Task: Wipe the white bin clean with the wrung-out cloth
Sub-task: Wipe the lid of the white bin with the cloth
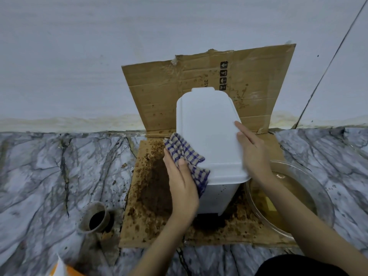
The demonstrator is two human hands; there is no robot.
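Note:
A white bin (207, 134) with its lid closed stands on a stained sheet of cardboard (147, 196) on the marble floor. My left hand (181, 182) holds a blue-and-beige checked cloth (185, 154) against the bin's left side, thumb over the cloth. My right hand (253, 152) rests flat on the right edge of the lid, fingers straight. The lower front of the bin shows below the lid rim.
A glass bowl (318, 192) of brownish water sits to the right of the bin. A dirty cup (95, 218) stands on the floor to the left. The cardboard's back flap (256, 92) leans on the wall. An orange-and-white object (61, 269) shows at the bottom left.

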